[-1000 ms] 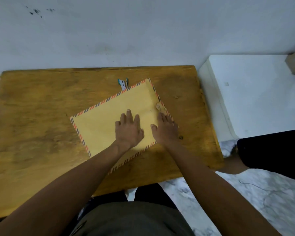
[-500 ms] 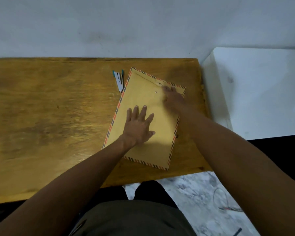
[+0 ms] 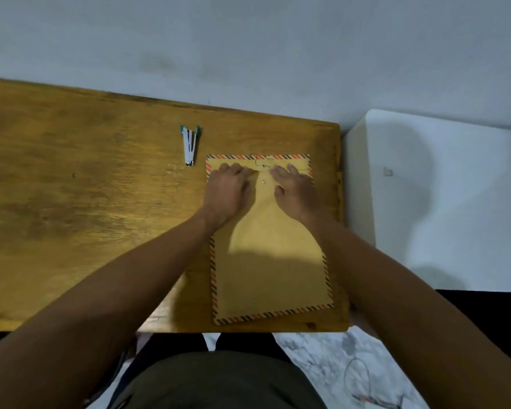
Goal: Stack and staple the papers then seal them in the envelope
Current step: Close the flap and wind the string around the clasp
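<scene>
A brown envelope [image 3: 270, 261] with a striped red-and-blue border lies upright on the right part of the wooden table [image 3: 86, 216], flap end away from me. A small metal button and a thin string show near its top middle. My left hand [image 3: 229, 187] rests flat on the top left of the envelope, fingers spread toward the flap. On the top right, my right hand [image 3: 295, 187] lies palm down the same way. The papers are not visible. A white stapler [image 3: 190, 146] with teal tips lies on the table, left of the envelope's top.
A white block [image 3: 440, 202] stands right of the table, close to its right edge. The pale wall runs behind the table. Below the table's near edge are my lap, a marbled floor and a thin cable [image 3: 363, 388].
The envelope has turned from slanted to upright and sits further right on the table. Both hands have slid up to its flap end, either side of the button.
</scene>
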